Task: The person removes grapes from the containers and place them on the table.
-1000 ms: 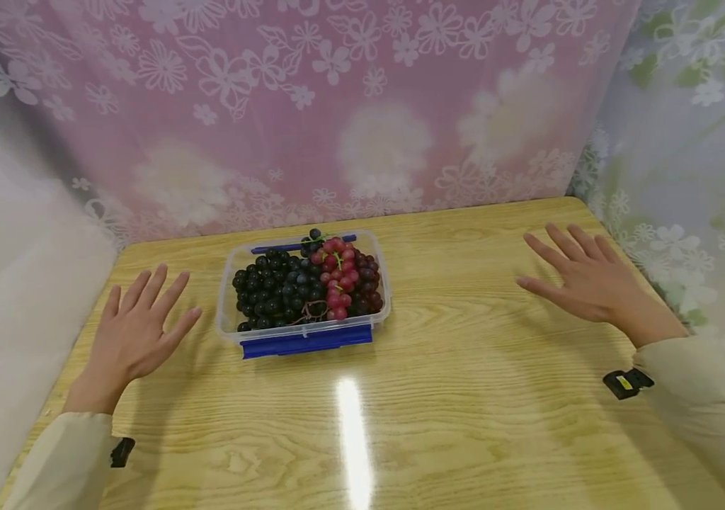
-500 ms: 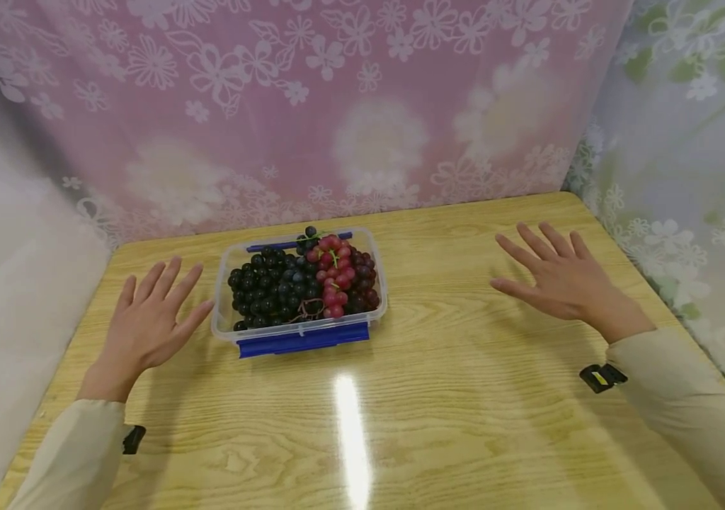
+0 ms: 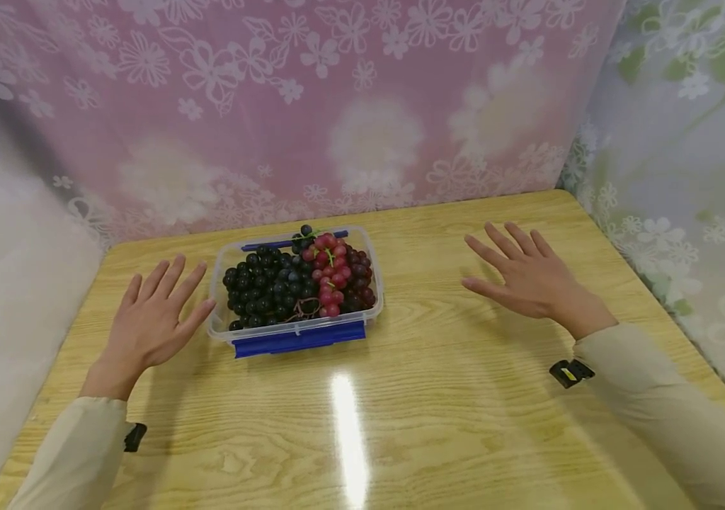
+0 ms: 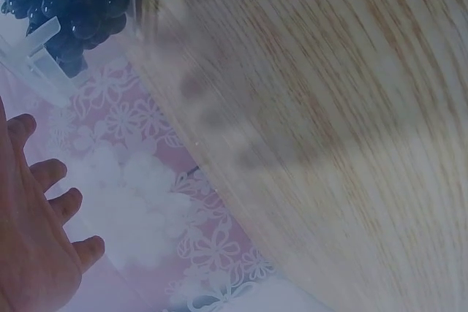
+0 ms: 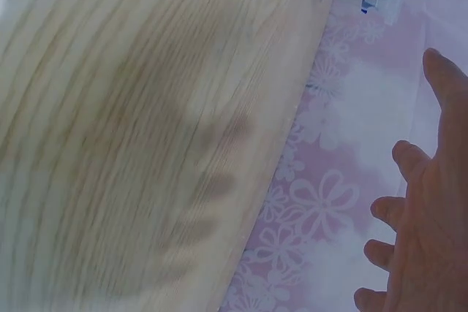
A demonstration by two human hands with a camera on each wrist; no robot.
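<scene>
I count two hands over here, one left hand [image 3: 152, 319] and one right hand [image 3: 524, 280], with two sleeves [image 3: 649, 397] and two small black devices [image 3: 571, 372] at the wrists. There is one worktop [image 3: 439, 425] and one clear box [image 3: 379, 290], with two blue clips [image 3: 299, 340]. In it I make out one bright red bunch [image 3: 330, 273] plus dark grapes [image 3: 250, 283] (too many overlap for me to number the berries or separate their bunches). Three hangings [image 3: 305, 142] stand around: one pink, one bluish, one white.
</scene>
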